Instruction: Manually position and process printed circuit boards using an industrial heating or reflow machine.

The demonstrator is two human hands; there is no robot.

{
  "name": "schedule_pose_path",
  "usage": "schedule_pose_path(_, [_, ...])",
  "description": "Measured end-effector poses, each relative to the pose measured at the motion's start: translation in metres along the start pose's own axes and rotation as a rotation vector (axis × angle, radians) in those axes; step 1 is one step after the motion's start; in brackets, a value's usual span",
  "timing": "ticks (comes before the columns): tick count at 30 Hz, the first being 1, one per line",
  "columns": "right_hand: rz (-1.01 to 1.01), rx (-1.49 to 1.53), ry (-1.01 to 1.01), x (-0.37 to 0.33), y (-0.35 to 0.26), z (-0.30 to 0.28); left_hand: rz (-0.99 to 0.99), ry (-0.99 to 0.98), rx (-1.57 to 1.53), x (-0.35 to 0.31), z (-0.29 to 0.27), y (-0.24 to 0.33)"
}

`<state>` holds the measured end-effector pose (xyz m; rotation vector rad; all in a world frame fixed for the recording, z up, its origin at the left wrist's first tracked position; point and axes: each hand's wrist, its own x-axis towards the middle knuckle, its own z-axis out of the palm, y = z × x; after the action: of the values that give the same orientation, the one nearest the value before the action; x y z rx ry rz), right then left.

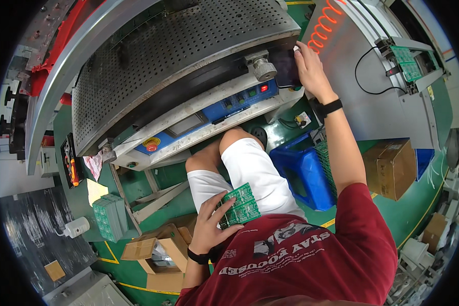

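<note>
Just above the maroon shirt [311,255], a green circuit board panel [242,204] was gripped at one side by the left hand [211,223]; it could be dropped or flexed if that one-sided grip were loosened. Farther out, the right hand [313,74] was placed at the right end of the machine [191,99], its fingers bent; whether anything was pinched could not be told. A lit red button [263,88] might be pressed by a careless reach, below the perforated metal plate [188,56]
</note>
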<state>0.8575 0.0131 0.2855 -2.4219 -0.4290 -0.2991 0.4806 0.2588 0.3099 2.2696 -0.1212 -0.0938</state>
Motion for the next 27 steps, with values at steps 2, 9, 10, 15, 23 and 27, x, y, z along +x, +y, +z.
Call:
schedule_pose_path(2, [0.004,0.121,-0.01,-0.004,0.004,-0.001,-0.007,-0.005,0.008,0.0,0.002,-0.003])
schedule_pose_path(9, [-0.095,-0.14,-0.071,-0.006,-0.002,0.0,0.025,-0.03,0.043,0.011,0.001,-0.004])
schedule_pose_path(10, [-0.097,-0.142,-0.071,-0.006,-0.003,0.0,0.027,-0.028,0.042,0.013,0.001,-0.004])
schedule_pose_path(15, [-0.013,-0.012,-0.05,-0.005,-0.004,-0.003,0.021,-0.03,0.048,0.013,0.003,-0.007])
schedule_pose_path(23, [-0.023,-0.062,-0.05,0.0,-0.001,0.002,0.017,-0.037,0.04,0.009,0.005,-0.01])
schedule_pose_path(27, [-0.035,-0.054,-0.041,-0.006,-0.002,0.003,-0.002,-0.038,0.051,0.007,0.005,-0.014])
